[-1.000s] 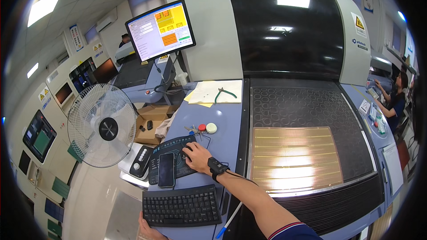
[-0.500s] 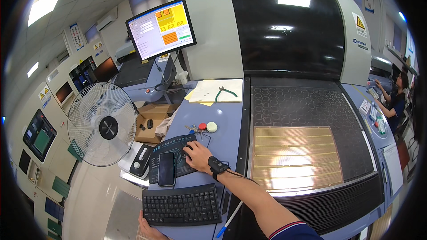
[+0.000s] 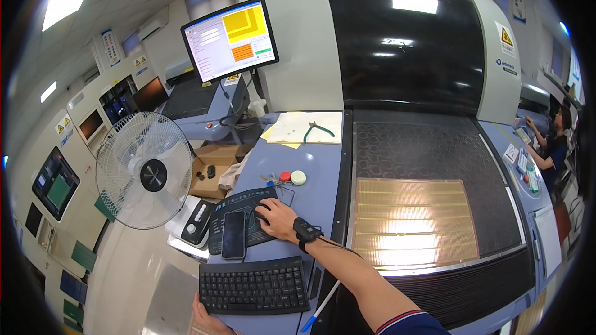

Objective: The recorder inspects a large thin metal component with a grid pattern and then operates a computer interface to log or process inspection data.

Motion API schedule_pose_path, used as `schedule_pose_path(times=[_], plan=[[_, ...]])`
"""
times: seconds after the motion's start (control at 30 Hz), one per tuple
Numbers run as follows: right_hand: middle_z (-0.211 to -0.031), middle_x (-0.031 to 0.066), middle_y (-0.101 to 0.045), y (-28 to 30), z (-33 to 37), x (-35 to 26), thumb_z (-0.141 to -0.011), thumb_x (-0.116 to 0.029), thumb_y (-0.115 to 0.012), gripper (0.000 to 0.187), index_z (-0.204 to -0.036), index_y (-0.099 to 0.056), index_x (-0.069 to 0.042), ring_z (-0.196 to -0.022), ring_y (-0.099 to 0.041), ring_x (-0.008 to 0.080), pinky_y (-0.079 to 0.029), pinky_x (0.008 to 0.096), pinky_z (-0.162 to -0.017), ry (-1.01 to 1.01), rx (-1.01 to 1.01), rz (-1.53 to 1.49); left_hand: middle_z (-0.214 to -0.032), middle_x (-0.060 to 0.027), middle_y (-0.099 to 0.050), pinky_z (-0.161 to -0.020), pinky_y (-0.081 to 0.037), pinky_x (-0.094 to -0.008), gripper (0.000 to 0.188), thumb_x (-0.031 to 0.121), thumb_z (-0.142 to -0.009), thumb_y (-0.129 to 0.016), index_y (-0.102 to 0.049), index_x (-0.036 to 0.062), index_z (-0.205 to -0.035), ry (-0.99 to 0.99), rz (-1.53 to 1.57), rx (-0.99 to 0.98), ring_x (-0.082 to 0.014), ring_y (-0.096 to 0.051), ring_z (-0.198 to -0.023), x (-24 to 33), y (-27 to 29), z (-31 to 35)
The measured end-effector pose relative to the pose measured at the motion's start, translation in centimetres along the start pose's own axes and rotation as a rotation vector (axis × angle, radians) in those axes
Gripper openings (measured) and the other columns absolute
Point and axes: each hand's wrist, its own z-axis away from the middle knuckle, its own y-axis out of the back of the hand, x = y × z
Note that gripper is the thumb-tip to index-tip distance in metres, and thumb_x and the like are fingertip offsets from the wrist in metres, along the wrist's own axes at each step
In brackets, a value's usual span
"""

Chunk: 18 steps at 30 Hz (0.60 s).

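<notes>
My right hand rests closed over a dark mouse on a black printed mouse pad. A black strapped device sits on that wrist. Just left of this hand, a dark phone lies on the pad. A black keyboard lies nearer to me. By its lower left corner is my left hand, with a finger stretched along the desk edge and the others mostly hidden. The monitor beyond shows yellow and orange graphics.
A gold-coloured panel lies on the large machine's dark bed. Green-handled pliers rest on white sheets. Red and pale round caps lie behind the mouse pad. A fan stands left; a person works far right.
The picture on the monitor has changed from several small shapes to a large yellow outline. My view has shifted slightly. Both hands stay in about the same place.
</notes>
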Motion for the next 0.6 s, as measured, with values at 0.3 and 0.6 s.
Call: schedule_pose_path(times=[0.3,0.6], plan=[[-0.125,0.0143,-0.060,0.5,-0.1,-0.2,-0.083,-0.015,-0.067,0.035,-0.117,-0.064,-0.006,-0.121,-0.057,0.0337,-0.052,0.0427,-0.100,0.008,-0.048,-0.035,-0.128,-0.0220,-0.064,-0.108,-0.040,-0.0393,0.051,0.028,-0.102,-0.042,-0.061,-0.0106,-0.130,0.027,-0.019,0.003,-0.0301,-0.060,-0.118,0.7,-0.1,0.1],[-0.124,0.0174,-0.060,0.6,-0.1,-0.3,-0.085,-0.015,-0.068,0.034,-0.117,-0.065,-0.004,-0.117,-0.058,0.0346,-0.050,0.0417,-0.101,0.029,-0.054,-0.031,-0.128,-0.0224,-0.064,-0.107,-0.041,-0.0392,0.052,0.028,-0.102,-0.042,-0.060,-0.0116,-0.130,0.027,0.072,-0.005,-0.0298,-0.059,-0.117,-0.7,0.0,-0.1]])
